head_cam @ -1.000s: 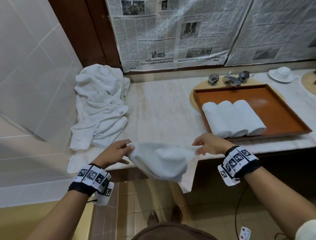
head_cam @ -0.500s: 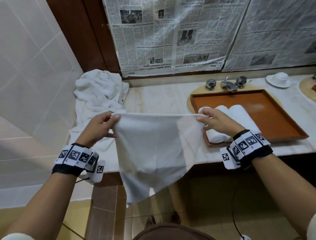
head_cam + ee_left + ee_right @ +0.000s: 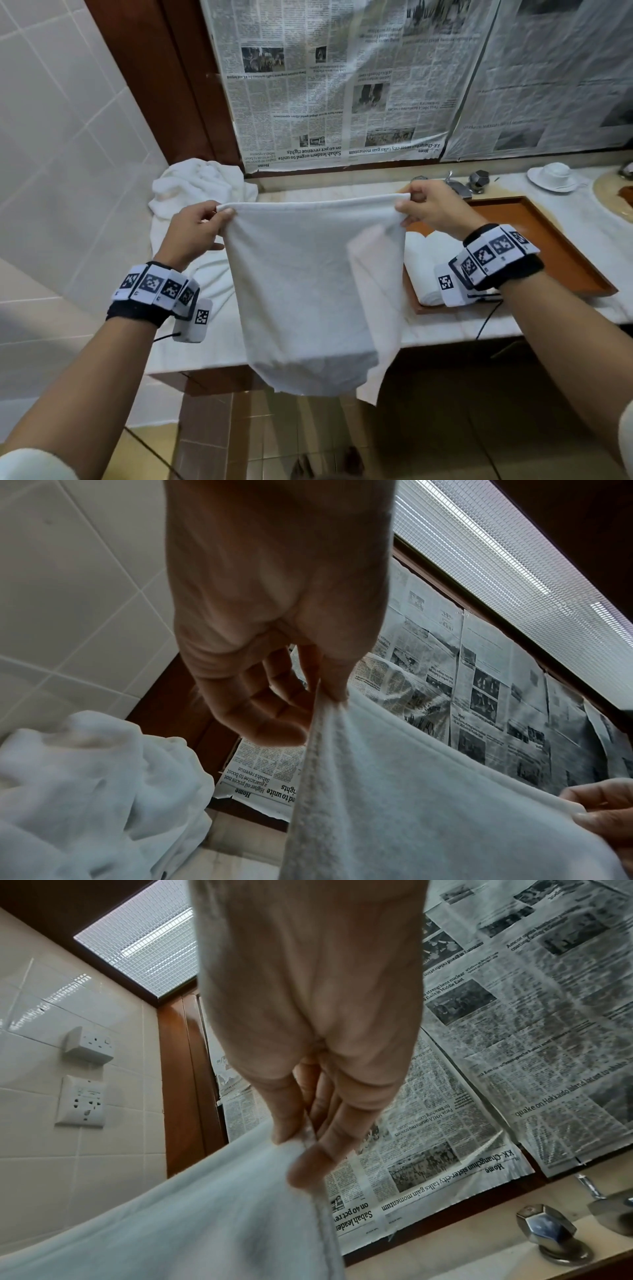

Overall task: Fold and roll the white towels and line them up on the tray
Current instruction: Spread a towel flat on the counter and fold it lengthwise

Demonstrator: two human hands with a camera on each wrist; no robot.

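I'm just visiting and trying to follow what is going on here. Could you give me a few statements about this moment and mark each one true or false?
1. Both hands pinch the top edge of the towel, the left hand at one corner and the right hand at the other. True.
2. The towel lies flat on the counter. False: it hangs in the air from the two hands.
3. Rolled towels already lie on the tray. True.
4. The tray is blue. False: it is orange-brown.
5. A heap of loose towels sits left of the held one. True.
6. The wall behind the counter is bare. False: newspaper covers it.
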